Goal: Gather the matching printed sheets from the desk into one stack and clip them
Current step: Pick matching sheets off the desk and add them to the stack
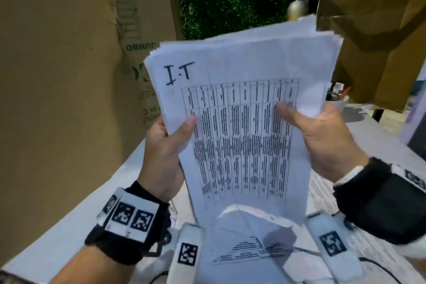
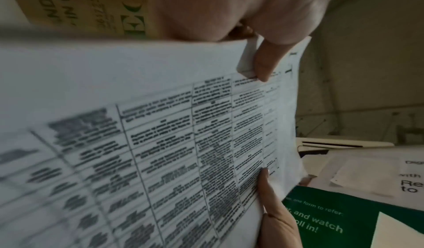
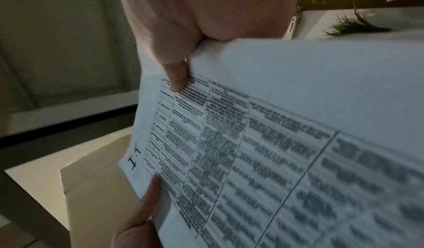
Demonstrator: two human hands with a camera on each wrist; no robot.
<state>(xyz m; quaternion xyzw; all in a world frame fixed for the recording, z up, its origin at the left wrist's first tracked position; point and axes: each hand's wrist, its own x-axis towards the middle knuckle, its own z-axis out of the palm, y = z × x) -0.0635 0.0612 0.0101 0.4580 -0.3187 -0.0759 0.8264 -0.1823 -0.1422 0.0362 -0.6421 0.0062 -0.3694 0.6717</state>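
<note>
A thick stack of printed sheets (image 1: 242,136) stands nearly upright over the white desk (image 1: 69,233). Its top sheet carries a ruled table and a handwritten "I.T" in the upper left corner. My left hand (image 1: 170,143) grips the stack's left edge, thumb on the front and fingers hidden behind. My right hand (image 1: 309,127) grips the right edge the same way. The bottom edge curls just above the desk. The sheet edges at the top are uneven. The left wrist view shows my left thumb (image 2: 263,65) on the stack (image 2: 160,143). The right wrist view shows my right thumb (image 3: 176,78) on the stack (image 3: 275,143).
More printed sheets (image 1: 244,253) lie on the desk under the stack, between two white marker-tagged devices (image 1: 187,253) (image 1: 332,244) with cables. Cardboard boxes stand close at the left (image 1: 57,76) and upper right (image 1: 380,30). A green leaflet (image 2: 332,221) lies to the right.
</note>
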